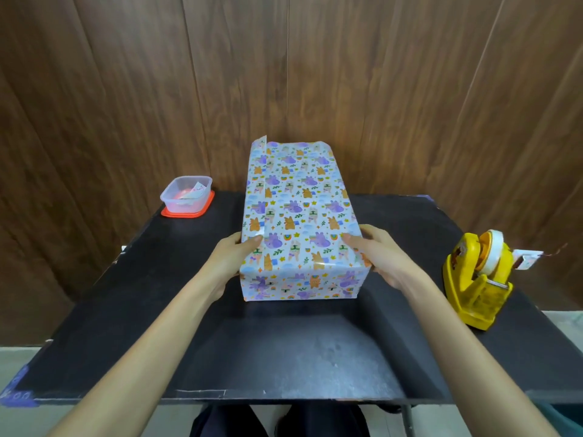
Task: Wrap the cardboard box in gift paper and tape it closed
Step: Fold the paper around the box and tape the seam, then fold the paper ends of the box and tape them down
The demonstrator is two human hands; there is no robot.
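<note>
Hands clasp the gift-wrapped cardboard box [299, 216] near its front end: left hand [232, 257] on the left side, right hand [381, 257] on the right, thumbs on top. It lies lengthwise mid black table [284, 357], yellow tape dispenser [476, 272] well right, clear plastic container [186, 197] far left

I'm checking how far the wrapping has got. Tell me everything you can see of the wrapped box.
The wrapped box is a long rectangular block lying flat on the black table, pointing away from the person. White paper printed with purple and orange animals, rainbows and leaves covers its top and near end. A seam runs along the top near its left edge. At the far left corner, loose paper sticks up. The left hand grips its left side and the right hand its right, thumbs on top.
</note>
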